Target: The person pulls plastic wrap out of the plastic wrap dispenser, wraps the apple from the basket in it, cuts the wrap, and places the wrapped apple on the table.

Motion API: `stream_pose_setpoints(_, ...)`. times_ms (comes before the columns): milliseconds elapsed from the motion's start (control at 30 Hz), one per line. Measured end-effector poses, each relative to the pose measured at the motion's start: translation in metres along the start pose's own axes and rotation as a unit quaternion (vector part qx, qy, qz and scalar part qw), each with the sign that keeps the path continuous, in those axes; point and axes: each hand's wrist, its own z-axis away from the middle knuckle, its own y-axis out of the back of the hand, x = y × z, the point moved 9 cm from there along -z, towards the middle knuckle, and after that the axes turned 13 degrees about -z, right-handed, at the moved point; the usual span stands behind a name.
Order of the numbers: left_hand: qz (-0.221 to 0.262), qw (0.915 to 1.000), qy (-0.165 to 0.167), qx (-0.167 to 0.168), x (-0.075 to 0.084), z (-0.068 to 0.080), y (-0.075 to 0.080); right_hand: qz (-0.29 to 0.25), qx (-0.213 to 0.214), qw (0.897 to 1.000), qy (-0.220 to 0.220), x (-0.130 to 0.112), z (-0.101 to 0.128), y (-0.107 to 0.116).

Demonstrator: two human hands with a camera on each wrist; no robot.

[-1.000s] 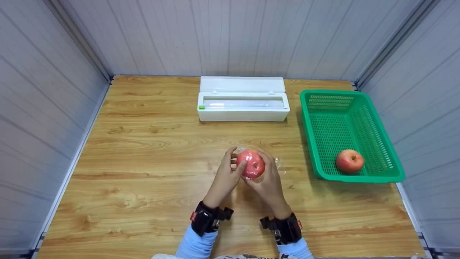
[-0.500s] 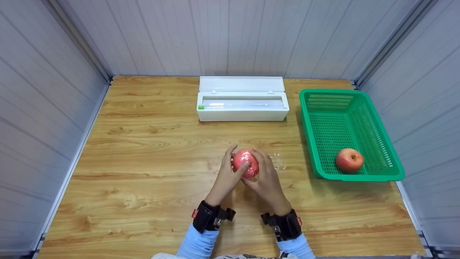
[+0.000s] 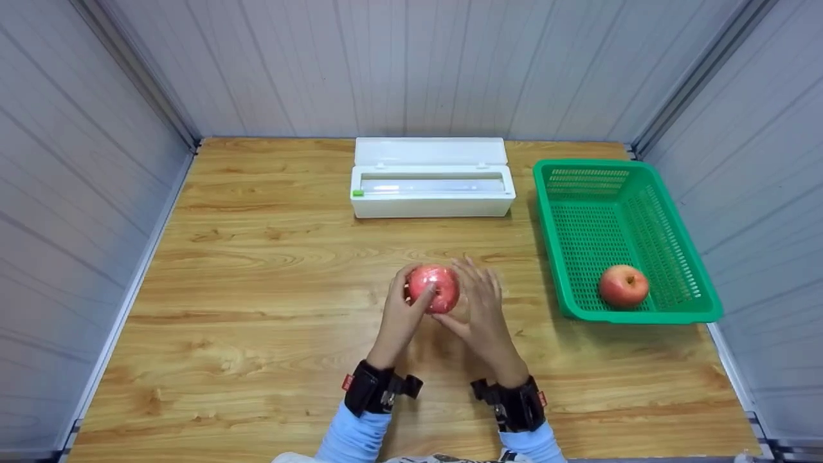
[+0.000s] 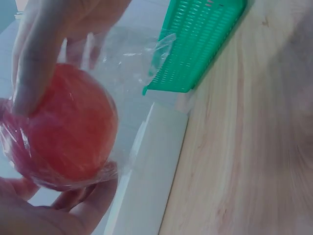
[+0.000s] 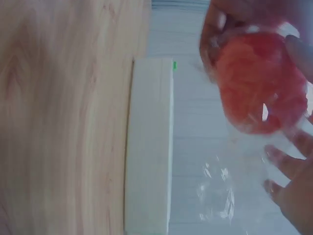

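Observation:
A red apple [image 3: 434,289] wrapped in clear plastic film is held above the table's middle. My left hand [image 3: 400,315] grips it from the left, fingers curled round the far side and thumb across the top. My right hand [image 3: 483,315] is at the apple's right side, fingers fairly straight and spread, with a digit against the wrapped surface in the left wrist view. Loose clear film [image 4: 142,54] stands out from the apple beside the right hand's fingers; the right wrist view also shows this slack film [image 5: 217,191]. The apple's underside is hidden in the head view.
Behind the hands stands a white film dispenser box [image 3: 432,206], lid raised, with a film roll inside and a green slider [image 3: 358,193]. A green basket [image 3: 559,276] at the right holds another apple [image 3: 623,286]. Grey panel walls enclose the wooden table [image 3: 257,347].
The wrapped apple has shifted slightly left in my left hand. My right hand has loosened from its close hold, its fingers now spread more widely at the apple's right.

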Motion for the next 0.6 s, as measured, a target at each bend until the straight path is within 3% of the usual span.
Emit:
stream_pose_setpoints(133,0.025,0.9995,0.015,0.009,-0.004,0.001,0.003,-0.046,0.069,0.996,-0.023,0.011,0.004,0.022)
stream_pose_setpoints(200,0.03,0.9993,0.021,0.01,-0.005,0.001,0.003,-0.077,0.113,0.988,-0.07,0.023,0.008,0.032)
stream_pose_setpoints(300,0.033,0.9993,0.017,0.007,-0.003,0.002,0.003,-0.129,0.169,0.962,-0.173,0.048,0.017,0.041)
stream_pose_setpoints(433,0.04,0.9992,0.006,0.002,0.0,0.003,0.002,-0.183,0.187,0.917,-0.301,0.074,0.031,0.037)
stream_pose_setpoints(500,0.043,0.9991,0.003,0.002,0.001,0.003,0.002,-0.189,0.182,0.905,-0.336,0.081,0.034,0.032)
stream_pose_setpoints(600,0.048,0.9988,0.004,0.004,0.0,0.003,0.003,-0.188,0.18,0.896,-0.359,0.086,0.036,0.027)
